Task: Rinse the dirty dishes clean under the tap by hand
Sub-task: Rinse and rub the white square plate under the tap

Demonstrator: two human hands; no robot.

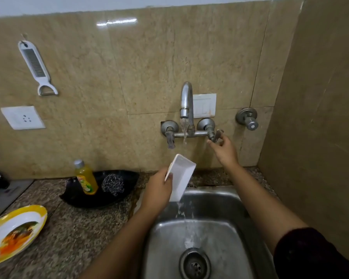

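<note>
Head cam looks down at a steel sink (pixel 228 204) set in a speckled worktop (pixel 69 228), w/ a tiled wall behind. From where I sit, I see the L hand (pixel 157 191) over the sink's far-left corner, gripping a white dish (pixel 182 176), rectangular and shallow. The thumb lies on its left rim; the other fingers go behind it, out of my sight. Dish is tilted steeply, far end up and near end down, w/ its open face turned right. It sits just below the tap (pixel 186 99), which is running. Water falls from the spout toward the dish's upper end, spills off the low end into the sink and streams to the drain (pixel 194 265). R hand (pixel 224 151) reaches to the wall, thumb and forefinger closed round the R lever (pixel 217 135) of the tap; the L lever (pixel 170 138) hangs free. A dark sleeve (pixel 310 254) covers the R upper arm at the near-right edge. On the worktop, near-left, a yellow-rimmed plate (pixel 42 214) carries orange and dark food scraps, well apart from the sink. Further back, just left of the L hand, a black tray (pixel 77 200) holds an upright yellow bottle (pixel 86 179) w/ a silver cap, and a steel scrubber (pixel 112 184) beside it on the right. On the wall: a white peeler (pixel 35 65) hanging far-left, a socket (pixel 22 117) below it, a switch plate (pixel 205 105) behind the spout, and a round valve (pixel 248 118) right of the tap.
</note>
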